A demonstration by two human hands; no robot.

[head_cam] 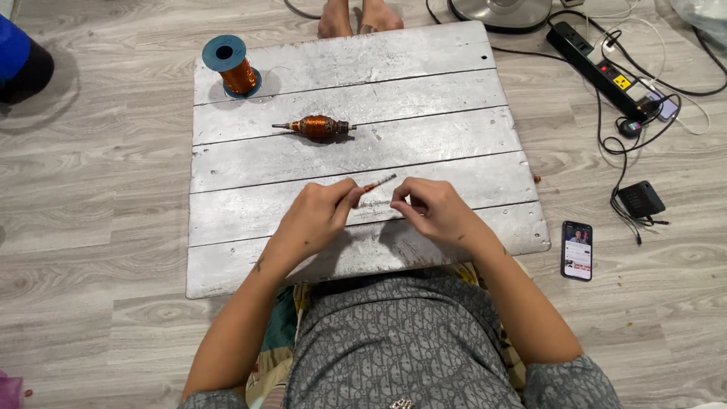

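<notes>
A thin little rod (379, 182), coppery at one end, is being pinched in the left hand (318, 216), fingers closed on it just above the silver-painted plank board (424, 91). The right hand (435, 212) is curling beside it, fingertips pinched; whether it is holding fine wire, I cannot tell. Further up, one copper-wound armature (316, 127) is lying finished-looking, glossy and bulging, with the blue-capped wire spool (233, 67) standing behind it.

Lit phone screen (577, 250) on floor, R of board (454, 53); rectangular, black frame, colourful display.
</notes>
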